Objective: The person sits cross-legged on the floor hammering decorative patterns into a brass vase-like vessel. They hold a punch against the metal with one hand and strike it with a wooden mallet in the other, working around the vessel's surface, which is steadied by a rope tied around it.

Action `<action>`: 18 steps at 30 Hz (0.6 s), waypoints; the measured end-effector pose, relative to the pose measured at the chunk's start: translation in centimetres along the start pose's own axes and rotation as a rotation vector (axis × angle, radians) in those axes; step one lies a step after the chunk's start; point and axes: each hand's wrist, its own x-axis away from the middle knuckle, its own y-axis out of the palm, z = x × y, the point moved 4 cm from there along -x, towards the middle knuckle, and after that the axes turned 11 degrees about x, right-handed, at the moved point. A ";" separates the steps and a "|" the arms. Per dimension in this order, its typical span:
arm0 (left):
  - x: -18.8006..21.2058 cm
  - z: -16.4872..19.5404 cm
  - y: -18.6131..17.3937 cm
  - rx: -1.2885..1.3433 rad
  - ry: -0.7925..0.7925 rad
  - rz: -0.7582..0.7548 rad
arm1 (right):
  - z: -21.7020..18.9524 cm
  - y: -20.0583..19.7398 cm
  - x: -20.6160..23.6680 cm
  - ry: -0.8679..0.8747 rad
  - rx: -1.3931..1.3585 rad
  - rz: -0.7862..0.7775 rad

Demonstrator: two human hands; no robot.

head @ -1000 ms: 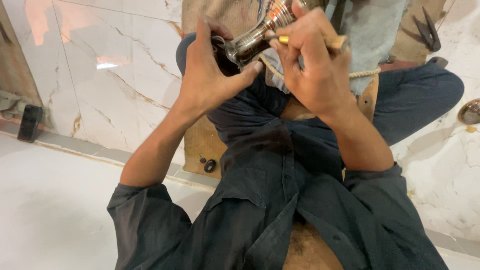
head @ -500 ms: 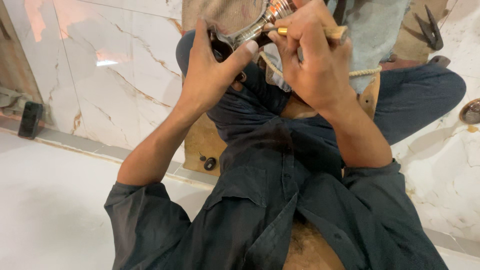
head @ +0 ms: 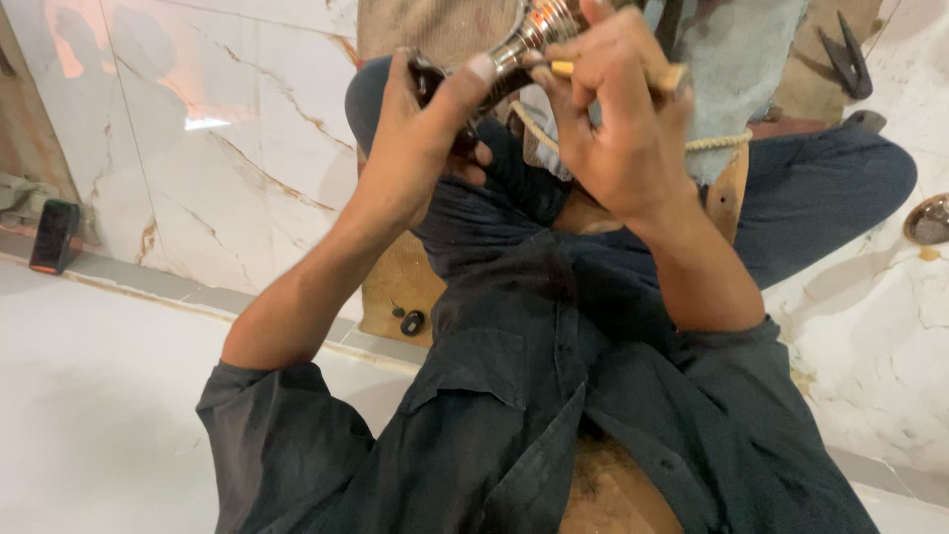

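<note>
Head view was the only view we had, and it looked down over our own chest and both raised forearms. Our left hand [head: 420, 138] was clenched around the dark lower end of a shiny metal piece [head: 529, 35], with the thumb pressed up along its side. The metal piece ran at a slant from that hand up toward the top edge of the picture, where its bright, ribbed upper part was cut off from sight. Our right hand [head: 618, 129] was closed around a thin wooden-handled tool [head: 613, 71], held roughly level, with its pale tip lying just beside the metal piece. We could not tell whether the tip actually touched the metal. Both hands sat close together, just above our lap.

A light-coloured cord [head: 727, 141] ran from under the right hand toward the right, across the dark trousers [head: 830, 198]. We wore a dark shirt [head: 554, 415], open at the front, with both sleeves rolled up to the elbow. Beneath the legs lay a brown board [head: 395, 282], and two small dark bits [head: 407, 318] rested on it near its lower edge.

The floor [head: 198, 158] was glossy marble-patterned tile. A small dark rectangular block [head: 54, 235] stood at the left edge. A pair of dark pliers [head: 845, 54] lay at the upper right, well apart from the hands, and a round metal dish [head: 929, 220] showed partly at the right edge.
</note>
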 end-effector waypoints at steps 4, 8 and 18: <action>0.1 -0.1 0.1 0.049 -0.037 0.014 | -0.2 0.2 0.1 -0.024 0.004 0.028; 0.2 -0.2 0.1 0.129 -0.140 0.022 | 0.2 0.3 0.6 0.012 -0.005 0.040; 1.2 -2.1 -0.6 0.388 -0.254 -0.030 | 0.7 -3.0 5.7 0.228 -0.303 0.294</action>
